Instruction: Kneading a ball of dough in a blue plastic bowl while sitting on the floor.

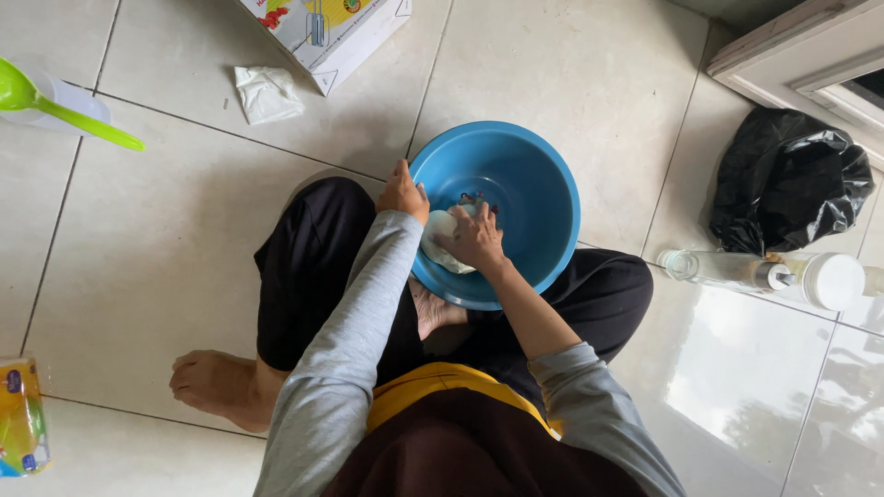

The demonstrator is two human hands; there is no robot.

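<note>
the white lump (440, 241) in the blue basin (543, 184) looks soft and yielding, something like dough or a wet cloth (which of the two is hard to tell from above). it seems light, it sags against the basin's inner wall, and it would likely give under pressure instead of holding its shape; if damp, it may be a little slippery. judged from its look, the best hold is from above with a spread palm and curled fingers, pressing it against the wall so it does not slide.

the right hand (476, 239) lies on top of the lump, fingers bent down over it, holding it against the left inner side of the basin. the lump sits under and just to the left of that hand, partly hidden by it. the left hand (402, 193) grips the basin's rim on the left side, fingers closed over the edge, just beside the lump.

the basin rests on the pale tiled floor (166, 239) between the person's folded legs. a black bag (787, 179) and a clear bottle (727, 269) lie well apart to the right.
</note>
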